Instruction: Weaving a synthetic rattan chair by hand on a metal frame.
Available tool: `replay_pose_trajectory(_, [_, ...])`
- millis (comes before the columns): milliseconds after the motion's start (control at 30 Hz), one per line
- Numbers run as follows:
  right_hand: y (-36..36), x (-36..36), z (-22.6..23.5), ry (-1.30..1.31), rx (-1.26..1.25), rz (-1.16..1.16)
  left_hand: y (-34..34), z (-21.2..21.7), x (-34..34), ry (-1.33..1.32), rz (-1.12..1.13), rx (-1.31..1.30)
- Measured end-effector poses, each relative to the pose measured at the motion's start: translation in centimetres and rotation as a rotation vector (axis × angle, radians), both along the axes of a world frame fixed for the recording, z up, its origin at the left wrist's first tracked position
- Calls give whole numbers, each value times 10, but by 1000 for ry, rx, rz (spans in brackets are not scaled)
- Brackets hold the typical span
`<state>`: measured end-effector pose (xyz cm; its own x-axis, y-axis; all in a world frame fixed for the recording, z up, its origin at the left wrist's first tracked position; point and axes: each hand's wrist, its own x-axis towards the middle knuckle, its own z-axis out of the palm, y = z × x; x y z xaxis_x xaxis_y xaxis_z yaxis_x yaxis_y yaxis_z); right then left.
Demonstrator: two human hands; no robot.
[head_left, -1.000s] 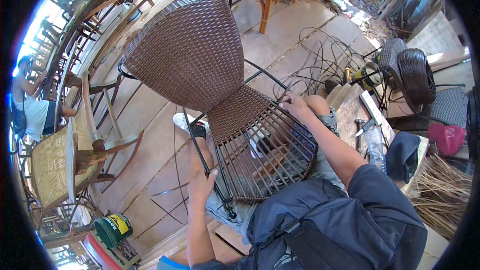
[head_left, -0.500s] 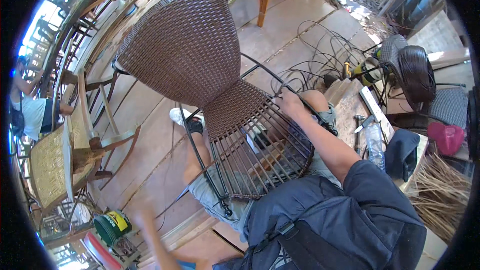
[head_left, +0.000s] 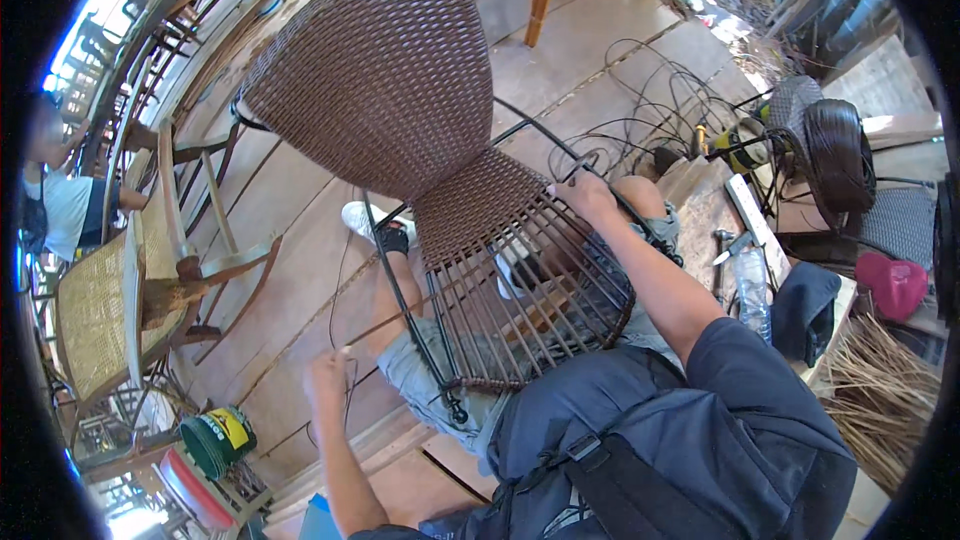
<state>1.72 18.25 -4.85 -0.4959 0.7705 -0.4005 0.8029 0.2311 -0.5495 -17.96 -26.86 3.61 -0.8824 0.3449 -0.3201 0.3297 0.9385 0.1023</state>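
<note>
A metal-framed chair [head_left: 390, 80] lies tilted across my lap, its back and part of the seat woven in brown rattan. Bare brown strands [head_left: 520, 310] run across the open part of the seat. My right hand [head_left: 583, 195] grips the dark frame at the seat's far edge, next to the woven part. My left hand [head_left: 327, 372] is out to the left, fingers closed on a thin brown strand [head_left: 400, 320] that runs taut from the hand to the seat.
A wooden chair with a cane seat [head_left: 110, 310] stands at left, a person [head_left: 60, 205] seated behind it. A green tin [head_left: 218, 438] sits near my left elbow. Coils of black strand [head_left: 650, 100], a rattan roll [head_left: 838, 155], tools and a bottle [head_left: 752, 285] lie at right.
My left hand left the seat's near edge and swung out to the left, pulling a strand taut. The right hand stayed on the frame.
</note>
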Motion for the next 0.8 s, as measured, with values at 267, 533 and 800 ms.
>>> replay_pose_trajectory(267, [-6, -1, 17, -19, -24, -34, -290, 33, -61, 193, 413, -636])
replay_pose_trajectory(533, [-9, -6, 14, -71, -19, -35, -16, -54, -4, 52, -87, 172])
replay_pose_trajectory(800, [-6, -15, 12, -105, -77, -40, 84, -38, 26, -234, -208, 111])
